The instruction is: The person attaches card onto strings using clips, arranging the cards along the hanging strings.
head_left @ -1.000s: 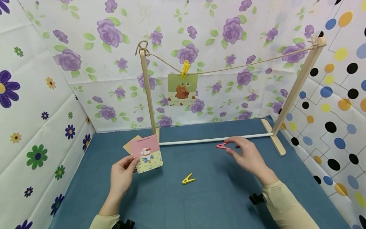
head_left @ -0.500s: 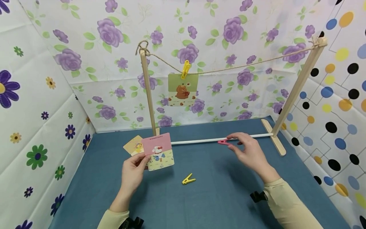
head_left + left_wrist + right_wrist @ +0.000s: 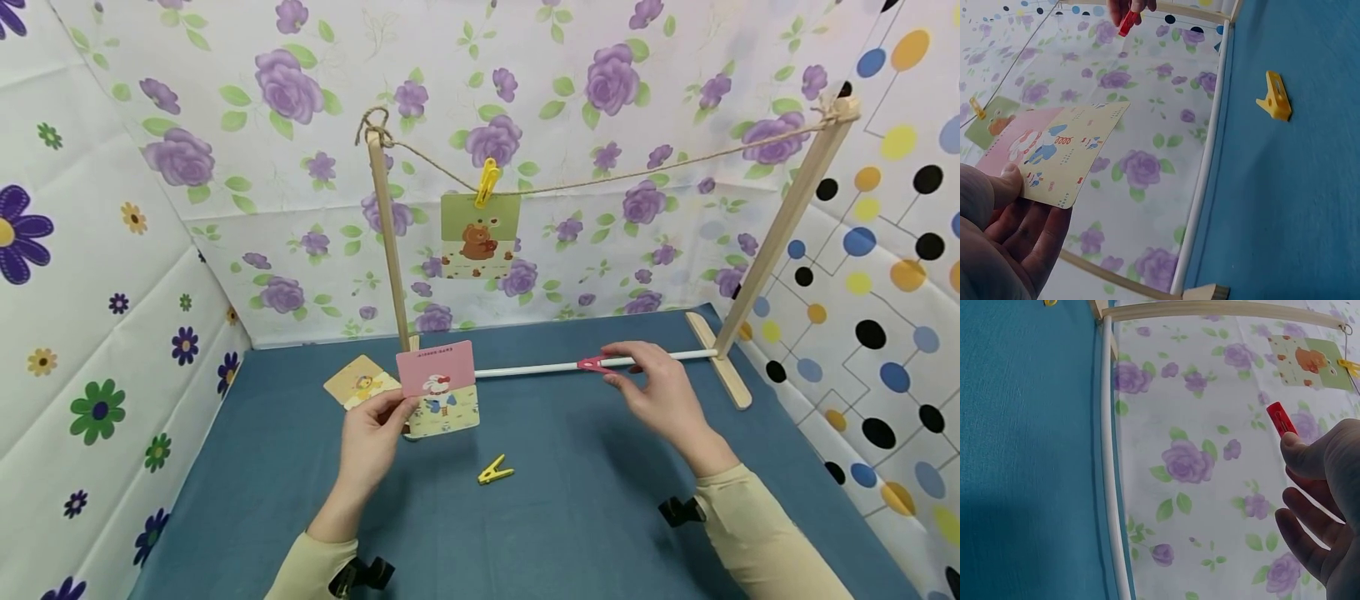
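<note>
My left hand (image 3: 372, 442) pinches a pink and yellow card (image 3: 438, 387) with a white bunny by its lower left edge, held up over the table. In the left wrist view the thumb (image 3: 1011, 181) lies on the card's face, with the fingers behind. My right hand (image 3: 663, 396) pinches a red-pink clothespin (image 3: 594, 364) between thumb and forefinger, raised in front of the white rod. Behind, a green card with a bear (image 3: 480, 237) hangs from the twine (image 3: 637, 172) under a yellow clothespin (image 3: 487, 179).
An orange-yellow card (image 3: 360, 379) lies on the blue table cloth (image 3: 570, 517) behind the left hand. A yellow clothespin (image 3: 495, 470) lies between the hands. Wooden posts (image 3: 387, 242) hold the twine, and a white rod (image 3: 525, 370) joins their feet. Patterned sheets stand around.
My left hand has moved right with the bunny card, uncovering more of the orange-yellow card. The right hand, still holding the clothespin, has risen slightly and shifted a little right.
</note>
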